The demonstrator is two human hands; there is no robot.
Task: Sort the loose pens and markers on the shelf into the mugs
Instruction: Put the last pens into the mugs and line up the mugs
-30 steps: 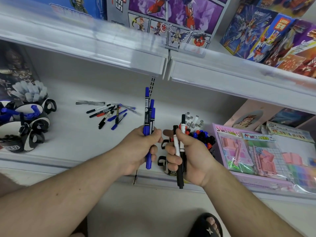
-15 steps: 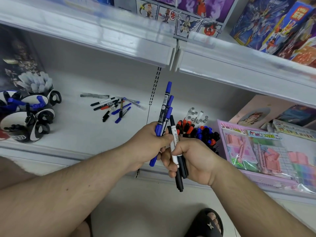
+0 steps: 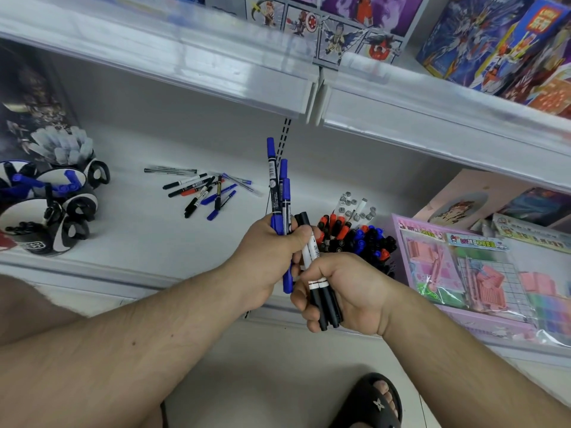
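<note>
Hands now touching — blue markers upright in left fingers

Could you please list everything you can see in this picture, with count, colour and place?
Blue markers: three, blue caps, held upright in the left hand.
Black markers: two or three, white barrels, in the right hand.
Loose pens: a dozen or so, black, blue, one red, mid-shelf.
Mugs: several, black and white, left of shelf, holding pens.
Packed markers: many, red, black, blue, grey caps, behind the hands.
Pink toy packs: two or more, right of shelf.
Toy boxes: several, upper shelf.
Sandal: one, black, floor.
Left hand: grips blue markers.
Right hand: grips black markers.
</note>
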